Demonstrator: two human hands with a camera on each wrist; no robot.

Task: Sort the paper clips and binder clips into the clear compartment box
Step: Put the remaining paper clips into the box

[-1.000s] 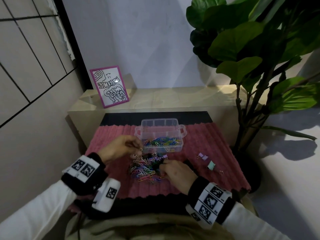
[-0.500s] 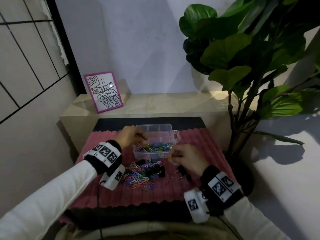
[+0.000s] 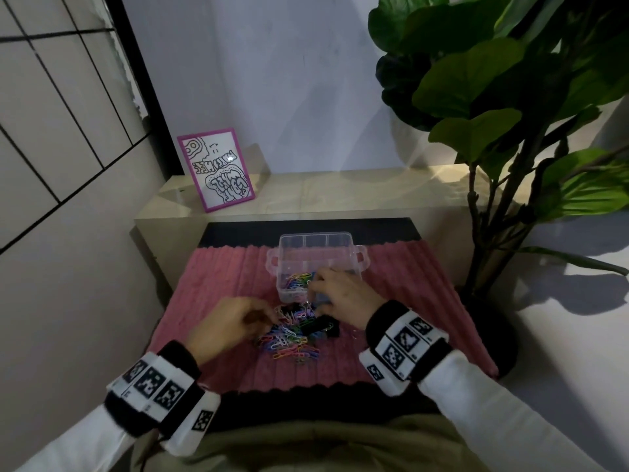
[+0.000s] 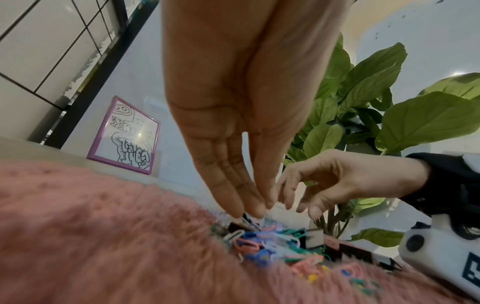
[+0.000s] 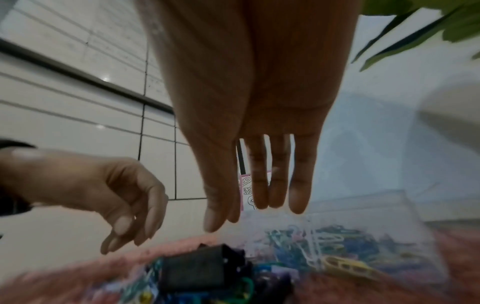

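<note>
A clear compartment box (image 3: 350, 245) stands on the pink mat (image 3: 218, 287), with coloured paper clips (image 3: 296, 280) in its near compartment. A loose pile of paper clips (image 3: 292, 340) with black binder clips (image 3: 323, 328) lies in front of it. My left hand (image 3: 269, 318) reaches into the pile's left side. In the left wrist view its fingertips (image 4: 255, 214) pinch a small clip on top of the pile (image 4: 270, 244). My right hand (image 3: 313, 284) hovers over the box's near compartment. Its fingers (image 5: 261, 191) hang straight and hold nothing above the clips (image 5: 330, 242).
A pink-framed drawing (image 3: 215, 169) leans on the pale ledge (image 3: 357, 192) behind the mat. A large leafy plant (image 3: 493, 97) stands at the right, its pot (image 3: 493, 332) beside the mat's right edge. A tiled wall (image 3: 51, 131) closes the left side.
My left hand has come back from the box to the pile. My right hand has moved from the mat up to the box's near compartment and its fingers have straightened.
</note>
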